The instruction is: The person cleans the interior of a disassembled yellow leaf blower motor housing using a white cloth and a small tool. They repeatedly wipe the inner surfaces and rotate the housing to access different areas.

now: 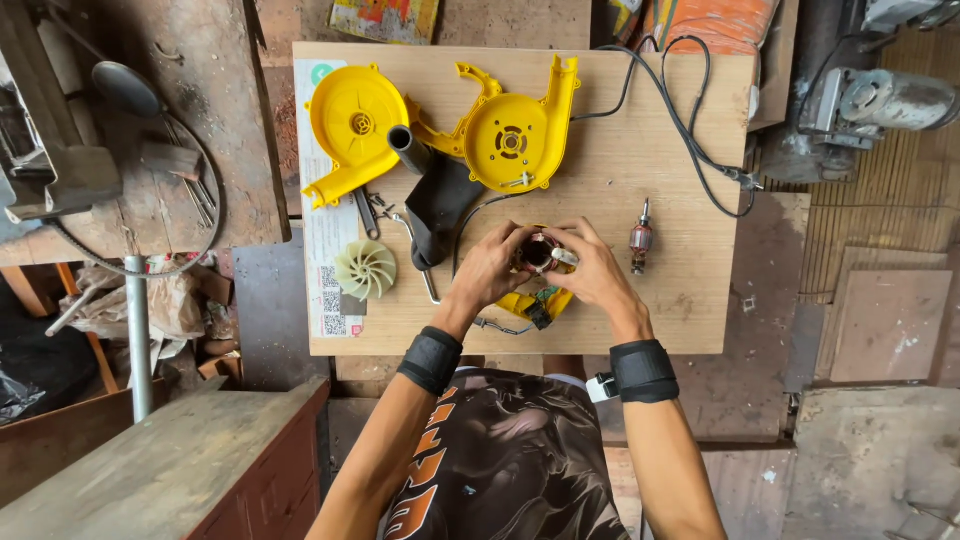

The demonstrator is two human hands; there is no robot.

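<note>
Both my hands hold a round motor stator (537, 253) with copper windings over a small wooden table (660, 300). My left hand (490, 270) grips its left side, my right hand (590, 272) its right side. A yellow handle piece with wires (540, 305) lies right under my hands. Two yellow blower housing halves (355, 125) (515, 135) lie at the far side of the table. A black nozzle (435, 195) lies between them and my hands. A motor armature (640, 238) lies to the right of my right hand.
A pale fan impeller (366, 268) lies on a paper sheet at the table's left. A black power cord (690, 120) runs across the back right. Screws and a wrench (395, 215) lie near the nozzle. A wooden bench (150, 470) stands at the lower left, machinery at the upper right.
</note>
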